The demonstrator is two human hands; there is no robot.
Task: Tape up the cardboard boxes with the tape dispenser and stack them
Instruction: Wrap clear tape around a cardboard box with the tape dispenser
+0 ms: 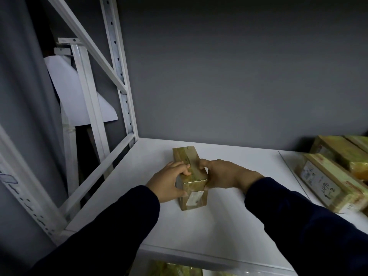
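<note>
The left hand [169, 182] and right hand [225, 174] grip 1 small cardboard box [194, 198] by its 2 long sides, fingers curled over the top edges. It sits on the white shelf [229, 226], well apart from the other boxes [328, 180] at right. Wrapped in glossy tape, it looks stiff, light and probably slippery, so gripping opposite sides suits it.

A single head-worn wide-angle view looks forward and down onto a white shelf [229, 226] from close range. A grey wall [239, 76] fills the upper frame, straight ahead.
</note>
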